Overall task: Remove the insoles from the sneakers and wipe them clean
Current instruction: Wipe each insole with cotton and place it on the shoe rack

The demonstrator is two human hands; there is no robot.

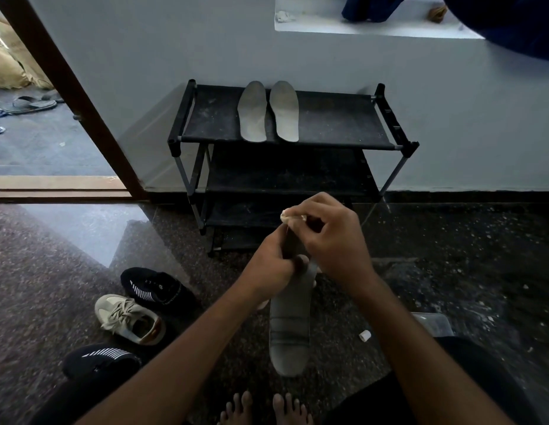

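Observation:
My left hand grips a grey insole near its middle and holds it lengthwise above the floor. My right hand pinches a small pale cloth against the insole's far end. Two more grey insoles lie side by side on the top shelf of a black shoe rack. On the floor to the left sit a beige laced sneaker and two black sneakers with white stripes.
The rack stands against a grey wall. An open doorway at the left shows sandals outside. A small white cap and a clear container lie on the dark stone floor at the right. My bare feet are at the bottom edge.

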